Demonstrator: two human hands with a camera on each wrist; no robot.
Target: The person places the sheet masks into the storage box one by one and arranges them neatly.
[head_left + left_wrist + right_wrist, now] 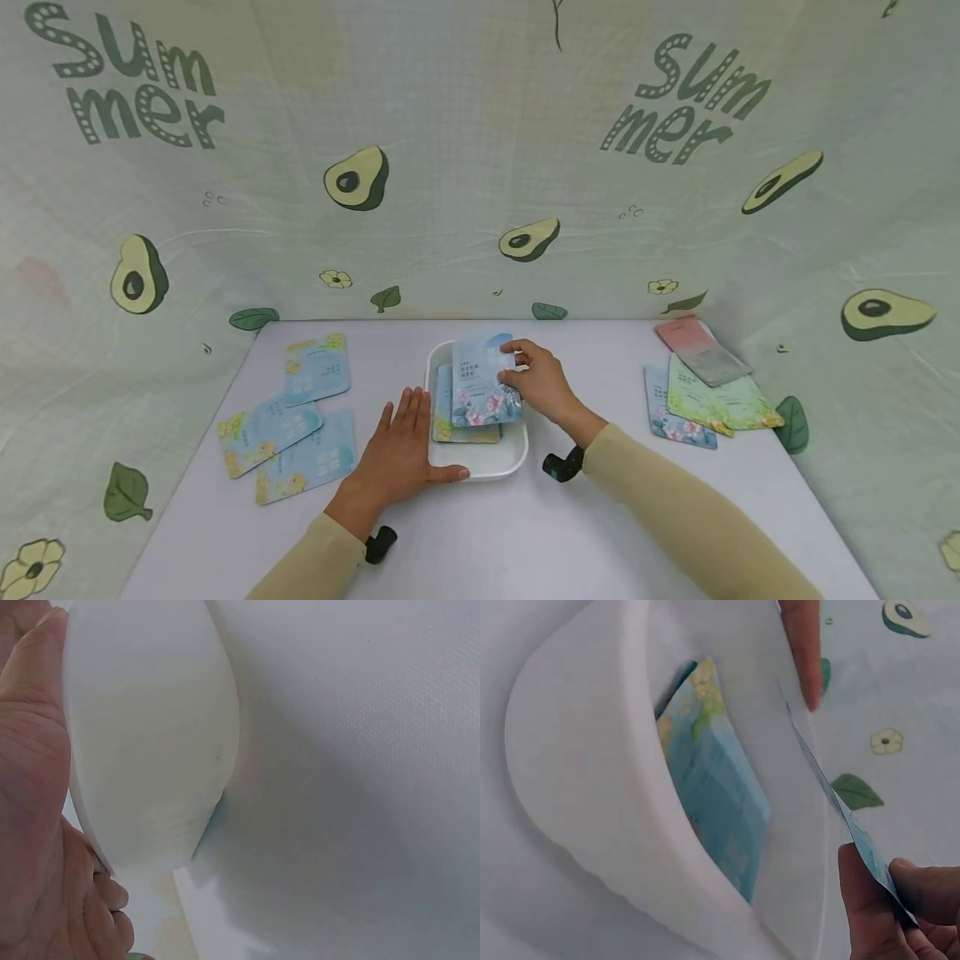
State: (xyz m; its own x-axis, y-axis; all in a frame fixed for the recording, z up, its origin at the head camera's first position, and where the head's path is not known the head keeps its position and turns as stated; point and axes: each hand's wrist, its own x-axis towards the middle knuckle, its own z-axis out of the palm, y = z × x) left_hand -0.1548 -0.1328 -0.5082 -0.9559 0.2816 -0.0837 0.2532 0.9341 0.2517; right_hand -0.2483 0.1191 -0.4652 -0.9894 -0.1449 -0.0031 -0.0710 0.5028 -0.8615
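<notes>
My right hand (546, 385) pinches a flat blue sheet-mask packet (480, 375) with pink flowers by its right edge. The packet is above a white plastic tray (480, 476); in the right wrist view it is nearly edge-on between thumb and fingers. Below it, inside the tray, lies a blue packet with yellow flowers (724, 780), partly covered in the head view. With fingers straight and thumb spread, my left hand (401, 454) rests against the tray's left side and near left corner. In the left wrist view, its palm lies along the tray wall (150, 735).
Several blue packets with yellow flowers (306, 454) lie loosely at the left of the white table (600, 533). A pile at the right holds a pink-and-grey packet (701, 350), green packets (750, 404) and a blue floral packet (678, 425). A printed cloth hangs behind.
</notes>
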